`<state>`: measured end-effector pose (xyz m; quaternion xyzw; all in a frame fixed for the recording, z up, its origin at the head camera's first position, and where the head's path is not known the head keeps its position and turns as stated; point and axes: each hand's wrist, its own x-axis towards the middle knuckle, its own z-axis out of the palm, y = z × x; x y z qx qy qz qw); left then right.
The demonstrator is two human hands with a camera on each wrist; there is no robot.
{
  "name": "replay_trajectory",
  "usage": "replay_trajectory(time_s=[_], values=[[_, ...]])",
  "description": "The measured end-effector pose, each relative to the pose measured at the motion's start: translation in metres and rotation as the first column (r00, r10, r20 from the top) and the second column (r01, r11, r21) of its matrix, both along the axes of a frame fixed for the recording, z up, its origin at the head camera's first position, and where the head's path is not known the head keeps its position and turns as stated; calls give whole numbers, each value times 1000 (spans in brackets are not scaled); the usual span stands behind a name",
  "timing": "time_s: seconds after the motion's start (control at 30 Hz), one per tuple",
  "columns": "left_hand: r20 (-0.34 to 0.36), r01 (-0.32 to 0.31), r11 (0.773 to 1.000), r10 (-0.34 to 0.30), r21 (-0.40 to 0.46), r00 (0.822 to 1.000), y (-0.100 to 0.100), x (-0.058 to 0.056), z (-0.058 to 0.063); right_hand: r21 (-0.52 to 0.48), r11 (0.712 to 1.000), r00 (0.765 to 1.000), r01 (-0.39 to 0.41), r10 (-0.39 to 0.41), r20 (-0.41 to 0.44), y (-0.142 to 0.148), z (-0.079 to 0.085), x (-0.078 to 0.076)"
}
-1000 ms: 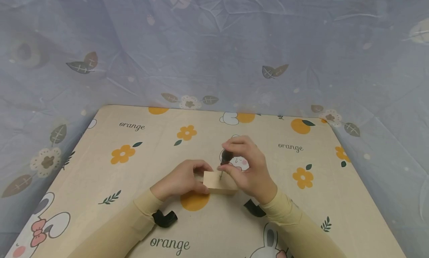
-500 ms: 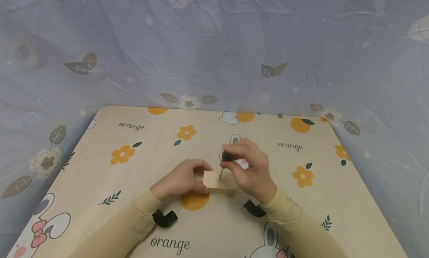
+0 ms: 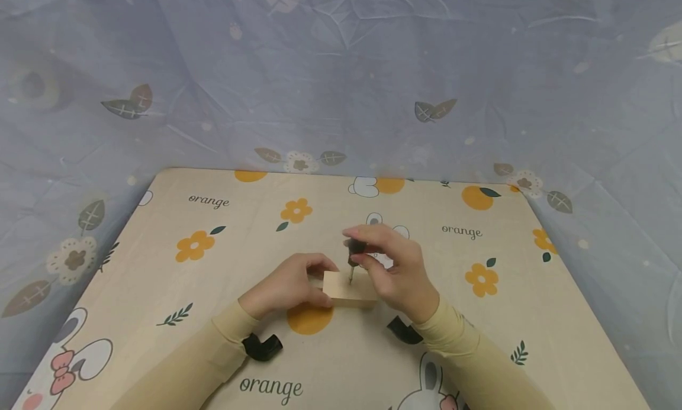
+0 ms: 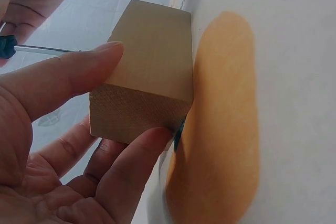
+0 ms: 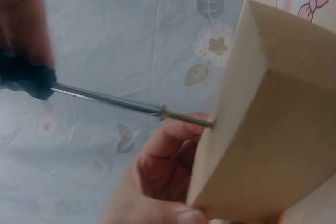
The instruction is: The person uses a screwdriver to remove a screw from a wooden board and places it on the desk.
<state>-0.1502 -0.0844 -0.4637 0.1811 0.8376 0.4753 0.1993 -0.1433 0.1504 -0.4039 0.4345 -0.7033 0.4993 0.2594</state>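
Observation:
A pale wooden block (image 3: 341, 287) lies on the table. My left hand (image 3: 290, 283) grips its left end, with the thumb on the near side and fingers round the far side. My right hand (image 3: 402, 268) pinches the dark handle of a short screwdriver (image 3: 354, 253) above the block. In the right wrist view, the handle looks dark green, and the metal shaft of the screwdriver (image 5: 105, 98) meets the head of a brass-coloured screw (image 5: 189, 119). The screw's tip is at the block's top face, and most of its thread shows outside the wood.
The table is covered by a cream cloth (image 3: 266, 238) printed with oranges, flowers and rabbits. Black curved wrist pieces (image 3: 262, 346) sit by both forearms. A grey-blue patterned curtain (image 3: 341, 73) hangs behind and at the sides.
My right hand's fingers shift round the screwdriver handle, and the handle tilts from leaning right to nearly upright. The left hand and the block stay in place.

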Motion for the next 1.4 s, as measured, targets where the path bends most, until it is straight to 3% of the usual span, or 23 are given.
replay_trajectory(time_s=[0.53, 1.07, 1.4], values=[[1, -12, 1000, 12, -3, 1000, 0, 1, -2, -87, 992, 989, 93, -102, -106, -3, -8, -4], [-21, -6, 1000, 6, -7, 1000, 1, 0, -3, -49, 999, 999, 3, -5, -33, -5, -4, 1], [-19, -5, 1000, 5, -13, 1000, 0, 0, -2, -94, 995, 998, 29, -34, -49, -5, -8, -4]])
